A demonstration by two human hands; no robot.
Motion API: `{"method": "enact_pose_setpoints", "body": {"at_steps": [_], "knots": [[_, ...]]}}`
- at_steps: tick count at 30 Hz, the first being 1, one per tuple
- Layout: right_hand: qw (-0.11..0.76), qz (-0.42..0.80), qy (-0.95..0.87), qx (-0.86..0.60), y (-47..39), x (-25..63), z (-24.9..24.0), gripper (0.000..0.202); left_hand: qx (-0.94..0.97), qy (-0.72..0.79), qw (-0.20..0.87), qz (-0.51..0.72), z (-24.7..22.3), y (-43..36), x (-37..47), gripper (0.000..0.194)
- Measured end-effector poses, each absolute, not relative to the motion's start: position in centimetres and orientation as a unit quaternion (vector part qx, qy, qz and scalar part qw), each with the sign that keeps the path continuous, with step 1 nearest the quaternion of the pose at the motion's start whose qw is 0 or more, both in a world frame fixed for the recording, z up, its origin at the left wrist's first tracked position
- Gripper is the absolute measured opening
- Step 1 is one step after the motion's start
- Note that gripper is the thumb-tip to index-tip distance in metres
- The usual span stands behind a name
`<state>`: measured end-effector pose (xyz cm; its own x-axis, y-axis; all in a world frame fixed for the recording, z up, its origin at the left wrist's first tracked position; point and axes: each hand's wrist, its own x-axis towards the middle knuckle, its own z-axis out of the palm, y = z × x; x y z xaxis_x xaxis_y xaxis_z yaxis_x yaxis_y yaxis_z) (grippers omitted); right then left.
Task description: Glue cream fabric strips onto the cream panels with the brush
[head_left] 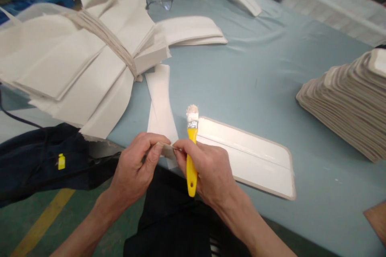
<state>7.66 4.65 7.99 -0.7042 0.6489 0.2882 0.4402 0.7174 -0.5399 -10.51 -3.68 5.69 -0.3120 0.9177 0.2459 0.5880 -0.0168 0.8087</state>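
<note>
My left hand pinches one end of a small pale strip at the table's near edge. The strip's other end is between the fingertips of my right hand. That hand also holds a yellow-handled brush, its pale bristles pointing away from me. Just beyond the hands, two thin white strips lie crossed. Right of the brush lies a flat white panel with rounded corners, a beige border and a line along its length.
A tied bundle of white sheets lies at left, a tall stack of panels at right. Curved pieces and eyeglasses rest farther back on the blue-green table. Dark cloth hangs at the left edge.
</note>
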Motion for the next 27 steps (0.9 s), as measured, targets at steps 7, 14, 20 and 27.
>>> {"method": "enact_pose_setpoints", "body": {"at_steps": [7, 14, 20, 27], "knots": [[0.229, 0.177, -0.914, -0.283, 3.9, 9.6, 7.1, 0.016, 0.318, 0.785, 0.237, 0.476, 5.2, -8.3, -8.0, 0.042], [0.193, 0.074, -0.934, -0.292, 2.6, 10.0, 6.1, 0.015, 0.139, 0.704, 0.482, 0.503, 2.7, -9.0, -3.6, 0.063], [0.201, 0.052, -0.924, -0.322, 2.0, 9.5, 6.2, 0.025, 0.122, 0.71, 0.48, 0.501, 2.9, -7.4, -3.7, 0.063], [0.237, 0.06, -0.911, -0.332, 3.8, 9.6, 6.9, 0.025, 0.112, 0.725, 0.469, 0.492, 2.8, -6.7, -3.7, 0.055]]}}
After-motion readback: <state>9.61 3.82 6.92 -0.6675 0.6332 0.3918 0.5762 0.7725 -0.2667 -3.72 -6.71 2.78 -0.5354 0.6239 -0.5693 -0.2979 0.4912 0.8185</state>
